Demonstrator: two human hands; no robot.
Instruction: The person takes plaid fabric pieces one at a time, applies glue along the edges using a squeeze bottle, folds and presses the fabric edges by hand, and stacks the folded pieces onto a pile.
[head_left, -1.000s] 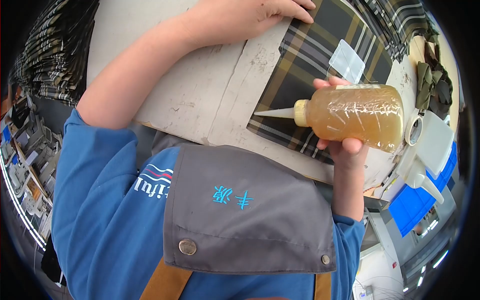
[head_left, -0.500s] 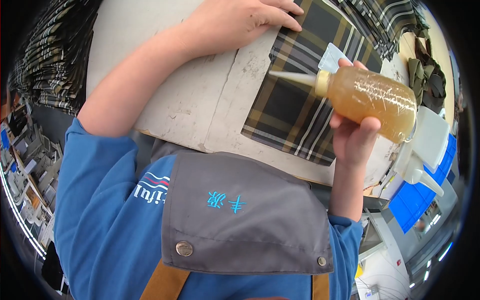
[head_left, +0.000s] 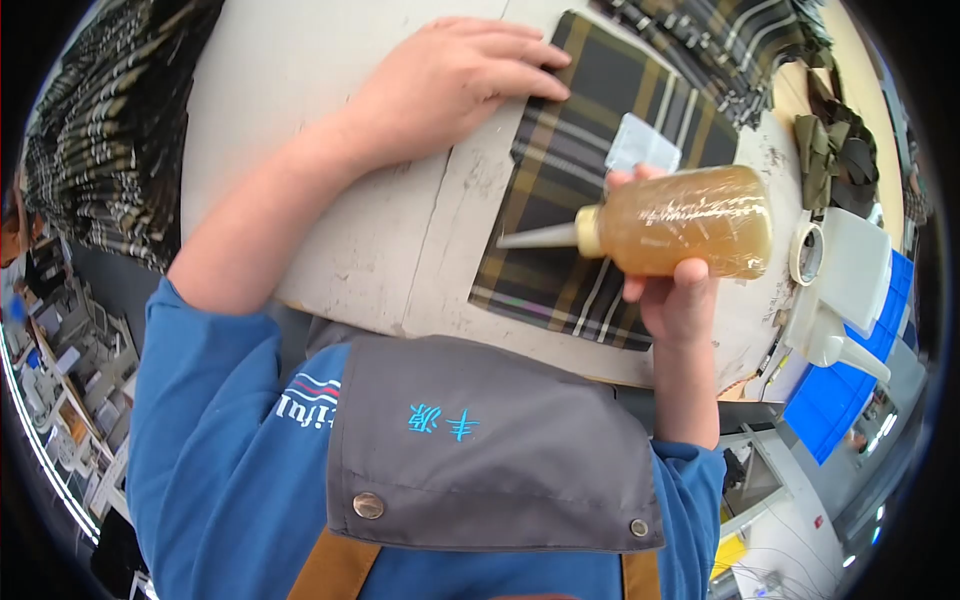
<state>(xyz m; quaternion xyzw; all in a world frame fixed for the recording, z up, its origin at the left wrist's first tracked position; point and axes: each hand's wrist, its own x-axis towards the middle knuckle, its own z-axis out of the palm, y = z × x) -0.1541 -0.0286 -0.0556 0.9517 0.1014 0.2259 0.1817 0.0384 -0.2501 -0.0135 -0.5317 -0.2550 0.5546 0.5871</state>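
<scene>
My right hand (head_left: 680, 290) is wrapped round a clear squeeze bottle (head_left: 700, 220) of amber liquid. The bottle lies nearly level, its pale nozzle pointing left over the lower left part of a dark plaid fabric piece (head_left: 560, 210). Whether the tip touches the fabric, I cannot tell. My left hand (head_left: 450, 85) rests with spread fingers at the upper left edge of the fabric, fingertips on it. A translucent plastic piece (head_left: 640, 143) lies on the fabric, just above the bottle.
The fabric lies on a worn pale table (head_left: 330, 230). Stacked plaid cloth (head_left: 110, 140) hangs at the left; more plaid pieces (head_left: 740, 40) lie at the top right. At the right are olive cloth scraps (head_left: 825, 150), a tape roll (head_left: 806, 253) and a blue bin (head_left: 825, 410).
The bottle first swung up and right, its nozzle rising, then came back down and left. The fabric, plastic piece and left hand now appear lower in view, the fabric and plastic also further left.
</scene>
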